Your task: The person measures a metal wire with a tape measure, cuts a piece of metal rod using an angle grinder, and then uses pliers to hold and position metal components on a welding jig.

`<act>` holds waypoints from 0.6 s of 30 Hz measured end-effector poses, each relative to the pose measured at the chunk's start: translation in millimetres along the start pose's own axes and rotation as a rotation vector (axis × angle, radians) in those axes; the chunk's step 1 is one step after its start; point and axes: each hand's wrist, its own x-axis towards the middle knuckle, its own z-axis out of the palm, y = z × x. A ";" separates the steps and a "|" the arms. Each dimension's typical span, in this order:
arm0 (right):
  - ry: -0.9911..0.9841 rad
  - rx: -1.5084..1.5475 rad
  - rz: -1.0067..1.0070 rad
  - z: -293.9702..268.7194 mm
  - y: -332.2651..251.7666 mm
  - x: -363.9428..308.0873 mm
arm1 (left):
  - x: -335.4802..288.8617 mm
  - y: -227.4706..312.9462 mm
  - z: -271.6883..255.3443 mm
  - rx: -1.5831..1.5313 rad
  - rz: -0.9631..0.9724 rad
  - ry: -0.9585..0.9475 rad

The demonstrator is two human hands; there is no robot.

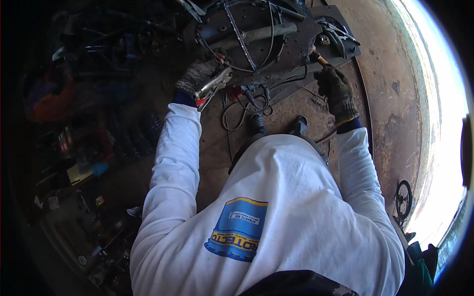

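My left hand [198, 75], in a grey knit work glove, is at the near left edge of a dark metal workpiece [302, 40], its fingers curled over the edge. A pair of locking pliers [213, 85] lies across the front of that hand, jaws toward the workpiece. My right hand [339, 93], gloved too, is closed round a tool with an orange handle [321, 59]. The tool's dark end meets the right side of the workpiece, and its kind is hard to make out. A metal tube [269, 33] and a notched curved strip [237, 33] lie across the workpiece.
More locking pliers [340, 33] and a small tape measure [324, 40] lie on the bench at right. A red and black object [234, 92] and coiled cables [256, 101] hang below the front edge. Dark clutter fills the left, and a spoked wheel [403, 200] stands at right.
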 end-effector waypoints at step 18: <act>0.230 -0.198 0.569 -133.5 141.5 -101.7 | 12.0 -4.1 -1.0 -0.082 -0.029 -0.036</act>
